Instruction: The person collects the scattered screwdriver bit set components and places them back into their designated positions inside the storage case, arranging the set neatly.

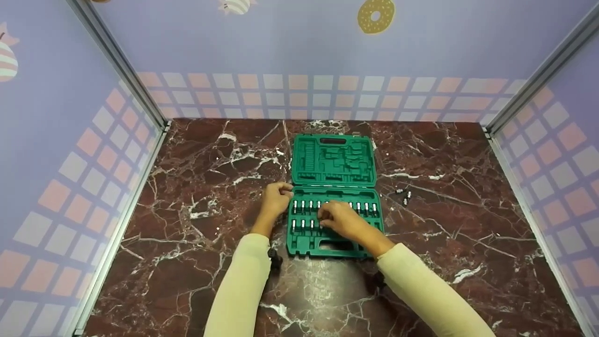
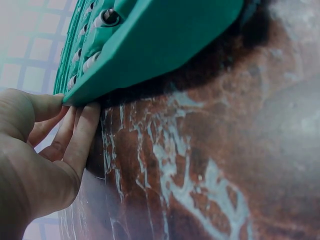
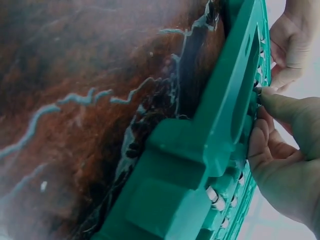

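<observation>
A green tool case (image 1: 299, 245) lies opened out on the table, its moulded lid (image 1: 333, 164) folded back on the far side. Silver-and-black bit sockets (image 1: 303, 206) stand in two rows in its near half. My left hand (image 1: 277, 200) pinches the case's left edge near the hinge; in the left wrist view the thumb (image 2: 47, 106) is on the rim and the other fingers reach beneath. Over the nearer row, my right hand (image 1: 344, 219) pinches a bit socket (image 3: 258, 91) at its slot, mostly hidden by the fingertips.
Three loose bit sockets (image 1: 405, 201) lie on the dark red marbled table (image 1: 449, 224) to the right of the case. Patterned panels (image 1: 262, 47) enclose the table at the back and both sides. The case's handle opening (image 1: 336, 245) faces the near side.
</observation>
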A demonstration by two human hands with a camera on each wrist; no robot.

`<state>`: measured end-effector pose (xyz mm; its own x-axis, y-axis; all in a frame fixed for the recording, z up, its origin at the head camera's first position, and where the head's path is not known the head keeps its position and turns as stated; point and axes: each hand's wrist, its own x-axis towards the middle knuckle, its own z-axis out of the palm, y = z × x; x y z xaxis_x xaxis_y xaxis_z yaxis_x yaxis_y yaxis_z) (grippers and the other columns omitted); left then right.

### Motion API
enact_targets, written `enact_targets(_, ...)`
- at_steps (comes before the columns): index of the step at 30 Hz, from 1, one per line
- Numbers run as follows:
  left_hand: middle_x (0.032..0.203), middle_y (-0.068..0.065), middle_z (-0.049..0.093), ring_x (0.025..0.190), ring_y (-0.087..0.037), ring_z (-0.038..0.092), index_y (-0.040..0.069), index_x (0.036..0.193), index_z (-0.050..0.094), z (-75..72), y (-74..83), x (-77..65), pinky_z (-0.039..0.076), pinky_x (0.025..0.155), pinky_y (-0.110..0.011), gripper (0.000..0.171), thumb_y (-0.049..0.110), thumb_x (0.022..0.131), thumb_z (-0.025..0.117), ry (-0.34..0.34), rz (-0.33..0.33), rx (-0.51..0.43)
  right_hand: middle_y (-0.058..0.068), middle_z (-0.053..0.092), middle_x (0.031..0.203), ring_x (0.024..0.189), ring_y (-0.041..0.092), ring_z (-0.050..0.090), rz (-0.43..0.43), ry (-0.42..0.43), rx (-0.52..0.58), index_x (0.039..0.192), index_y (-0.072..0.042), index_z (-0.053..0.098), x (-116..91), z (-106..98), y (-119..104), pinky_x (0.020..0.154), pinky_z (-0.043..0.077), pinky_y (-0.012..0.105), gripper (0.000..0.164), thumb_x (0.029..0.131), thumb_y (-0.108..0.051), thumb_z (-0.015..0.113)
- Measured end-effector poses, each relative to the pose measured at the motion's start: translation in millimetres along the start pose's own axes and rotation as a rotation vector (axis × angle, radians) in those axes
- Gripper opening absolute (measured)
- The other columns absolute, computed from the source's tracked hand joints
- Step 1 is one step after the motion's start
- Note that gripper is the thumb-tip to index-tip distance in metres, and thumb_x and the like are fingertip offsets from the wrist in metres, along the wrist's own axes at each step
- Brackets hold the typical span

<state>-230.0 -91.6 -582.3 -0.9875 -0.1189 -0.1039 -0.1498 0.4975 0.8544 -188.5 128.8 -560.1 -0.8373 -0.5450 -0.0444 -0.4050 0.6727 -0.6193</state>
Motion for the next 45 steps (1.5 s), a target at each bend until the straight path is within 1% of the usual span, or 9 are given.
enact_targets(3, 0.104, -0.014, 0.075, 0.090, -0.029, 0.068, 0.005, 0.109, 0.078, -0.8, 0.6, 1.1, 0.054, 0.079, -0.042, 0.019, 0.003, 0.096, 0.066, 0.003, 0.000, 0.005, 0.011, 0.067, 0.097, 0.090, 0.025, 0.066, 0.023, -0.006, -0.012, 0.102, -0.005, 0.072, 3.9, -1.4, -1.8, 0.079, 0.058, 0.041, 0.015, 0.090, -0.008, 0.080)
enact_targets(7, 0.105, -0.014, 0.076, 0.093, -0.029, 0.069, 0.005, 0.110, 0.078, -2.3, 1.4, 2.3, 0.055, 0.081, -0.043, 0.019, 0.004, 0.096, 0.066, 0.003, -0.001, 0.016, 0.012, 0.067, 0.096, 0.091, 0.026, 0.063, 0.024, -0.003, -0.025, 0.102, -0.004, 0.072, 9.6, -2.8, -3.2, 0.080, 0.056, 0.043, 0.019, 0.088, -0.010, 0.082)
enact_targets(11, 0.105, -0.014, 0.076, 0.094, -0.030, 0.069, 0.006, 0.110, 0.078, -3.1, 1.8, 3.2, 0.056, 0.083, -0.045, 0.018, 0.003, 0.096, 0.067, 0.000, -0.002, 0.020, 0.011, 0.066, 0.096, 0.091, 0.026, 0.064, 0.018, 0.003, -0.036, 0.100, -0.004, 0.071, 13.0, -2.6, -3.2, 0.080, 0.057, 0.043, 0.016, 0.088, -0.010, 0.081)
enact_targets(17, 0.102, -0.015, 0.076, 0.090, -0.029, 0.068, 0.005, 0.108, 0.078, -2.0, 2.1, 4.0, 0.055, 0.081, -0.043, 0.018, 0.002, 0.096, 0.066, -0.001, 0.010, 0.011, 0.011, 0.066, 0.095, 0.091, 0.027, 0.065, 0.020, 0.009, -0.058, 0.098, -0.005, 0.072, 13.8, -1.4, -2.4, 0.078, 0.057, 0.042, 0.013, 0.090, -0.010, 0.080)
enact_targets(28, 0.100, -0.015, 0.076, 0.085, -0.028, 0.066, 0.003, 0.107, 0.079, 0.3, 1.0, 2.0, 0.054, 0.079, -0.042, 0.019, -0.001, 0.094, 0.065, 0.005, 0.024, 0.005, 0.011, 0.065, 0.097, 0.091, 0.026, 0.066, -0.027, 0.027, -0.039, 0.099, -0.005, 0.071, 6.3, -0.4, 1.4, 0.079, 0.058, 0.042, 0.013, 0.090, -0.010, 0.079)
enact_targets(31, 0.098, -0.015, 0.076, 0.084, -0.027, 0.065, 0.003, 0.106, 0.079, 0.6, 1.3, 2.0, 0.053, 0.079, -0.041, 0.020, -0.001, 0.093, 0.064, 0.010, 0.037, 0.023, 0.010, 0.066, 0.096, 0.090, 0.025, 0.067, -0.050, 0.048, -0.032, 0.098, -0.006, 0.070, 2.5, -1.8, 3.2, 0.078, 0.058, 0.041, 0.012, 0.091, -0.010, 0.079)
enact_targets(36, 0.100, -0.015, 0.075, 0.085, -0.027, 0.065, 0.003, 0.106, 0.079, 0.2, 2.6, 1.8, 0.054, 0.080, -0.042, 0.019, -0.001, 0.094, 0.065, 0.010, 0.031, 0.009, 0.008, 0.066, 0.100, 0.091, 0.023, 0.069, -0.066, 0.094, 0.018, 0.101, -0.006, 0.071, -5.4, -7.9, 5.8, 0.078, 0.059, 0.039, 0.011, 0.093, -0.010, 0.077)
enact_targets(41, 0.103, -0.015, 0.075, 0.089, -0.029, 0.067, 0.004, 0.108, 0.078, 0.1, 2.7, 1.3, 0.054, 0.080, -0.043, 0.018, 0.002, 0.096, 0.065, 0.002, 0.011, 0.021, 0.007, 0.067, 0.102, 0.092, 0.022, 0.069, -0.053, 0.150, 0.072, 0.105, -0.006, 0.072, -14.7, -16.2, 11.9, 0.080, 0.059, 0.038, 0.013, 0.093, -0.009, 0.077)
enact_targets(45, 0.105, -0.014, 0.076, 0.091, -0.030, 0.068, 0.005, 0.109, 0.079, 0.6, 2.6, 0.5, 0.055, 0.081, -0.044, 0.018, 0.002, 0.096, 0.065, 0.001, 0.004, 0.024, 0.008, 0.069, 0.103, 0.092, 0.022, 0.069, -0.040, 0.221, 0.079, 0.106, -0.007, 0.073, -22.7, -24.7, 20.1, 0.079, 0.059, 0.040, 0.014, 0.093, -0.008, 0.076)
